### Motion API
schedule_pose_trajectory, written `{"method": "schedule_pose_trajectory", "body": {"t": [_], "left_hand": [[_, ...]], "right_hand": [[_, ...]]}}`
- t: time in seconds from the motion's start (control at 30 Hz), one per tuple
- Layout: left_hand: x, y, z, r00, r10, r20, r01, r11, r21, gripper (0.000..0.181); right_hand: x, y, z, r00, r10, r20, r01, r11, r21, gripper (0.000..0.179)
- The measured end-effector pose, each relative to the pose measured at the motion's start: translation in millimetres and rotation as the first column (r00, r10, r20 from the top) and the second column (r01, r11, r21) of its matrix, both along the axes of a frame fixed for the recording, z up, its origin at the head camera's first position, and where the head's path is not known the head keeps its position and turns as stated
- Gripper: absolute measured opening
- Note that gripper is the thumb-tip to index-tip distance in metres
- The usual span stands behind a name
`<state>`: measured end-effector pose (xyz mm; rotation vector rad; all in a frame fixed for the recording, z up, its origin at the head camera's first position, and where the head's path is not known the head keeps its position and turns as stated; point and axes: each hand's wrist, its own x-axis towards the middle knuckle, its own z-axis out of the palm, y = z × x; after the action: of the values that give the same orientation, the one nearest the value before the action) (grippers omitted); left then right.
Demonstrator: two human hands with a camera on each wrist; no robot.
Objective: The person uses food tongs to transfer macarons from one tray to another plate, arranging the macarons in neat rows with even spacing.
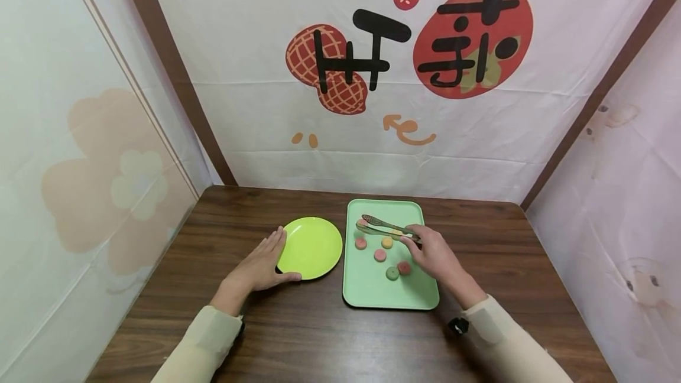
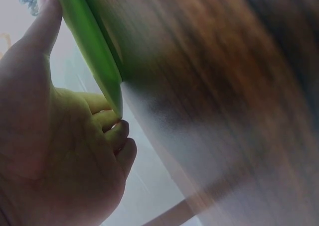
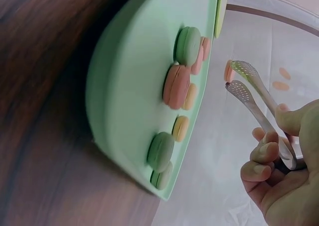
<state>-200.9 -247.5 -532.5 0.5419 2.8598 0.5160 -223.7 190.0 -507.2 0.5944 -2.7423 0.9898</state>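
My right hand (image 1: 433,253) grips metal tongs (image 1: 385,229) with perforated ends, above the pale green tray (image 1: 367,291). At the tong tips is a pink macaron (image 3: 229,71), which appears raised off the tray in the right wrist view. Several macarons lie on the tray, among them a green one (image 1: 392,273) beside a dark pink one (image 1: 404,268), a yellow one (image 1: 387,242) and a pink one (image 1: 360,243). My left hand (image 1: 260,265) rests against the left rim of the yellow-green plate (image 1: 311,248), fingers extended and thumb at the near edge.
Plate and tray stand side by side on a dark wooden table (image 1: 319,336). Behind it hangs a white printed cloth (image 1: 255,105), with more pale cloth at both sides. Two more green macarons (image 3: 161,152) show at one end of the tray in the right wrist view.
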Motion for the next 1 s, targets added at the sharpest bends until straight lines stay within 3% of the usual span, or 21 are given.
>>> {"method": "schedule_pose_trajectory", "body": {"t": [0.43,1.0], "left_hand": [[0.4,0.7,1.4,1.000,0.001,0.002,-0.001,1.000,0.001,0.127],[-0.7,1.3,2.1,1.000,0.008,0.010,-0.008,1.000,-0.002,0.127]], "right_hand": [[-1.2,-20,0.8,0.998,0.059,0.015,-0.059,0.998,-0.005,0.035],[-8.8,-49,0.0,0.989,0.145,-0.025,-0.145,0.989,0.004,0.036]]}}
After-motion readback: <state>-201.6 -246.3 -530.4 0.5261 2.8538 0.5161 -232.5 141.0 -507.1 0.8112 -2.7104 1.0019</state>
